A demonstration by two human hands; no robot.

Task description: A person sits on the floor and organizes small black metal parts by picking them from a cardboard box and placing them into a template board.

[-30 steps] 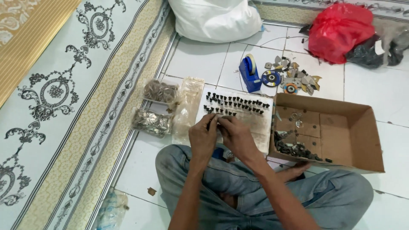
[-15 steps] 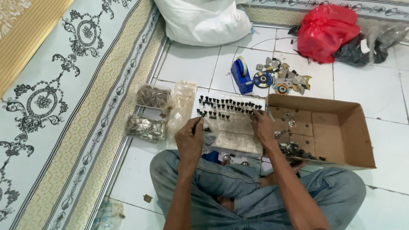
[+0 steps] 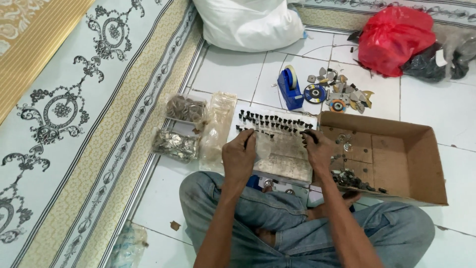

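Observation:
I sit cross-legged on a white tiled floor. In front of my knees lies a flat grey board point(image 3: 282, 154) with two rows of small dark parts point(image 3: 272, 121) standing along its far edge. My left hand point(image 3: 239, 155) rests on the board's left side, its fingertips pinching one of the dark parts in the near row. My right hand point(image 3: 317, 149) is at the right end of the rows, fingers curled around another small dark part. The exact grip of each hand is hard to make out.
An open cardboard box point(image 3: 396, 161) with small metal pieces sits to my right. Clear bags of metal parts point(image 3: 184, 126) lie to the left, beside a patterned carpet point(image 3: 74, 114). Beyond are a blue tape dispenser point(image 3: 289, 89), loose discs and scraps point(image 3: 337, 94), a white sack point(image 3: 248, 22) and a red bag point(image 3: 391, 37).
My hands, together near my lap a second ago, have spread apart and reached forward to the rows of dark parts. The view has shifted slightly.

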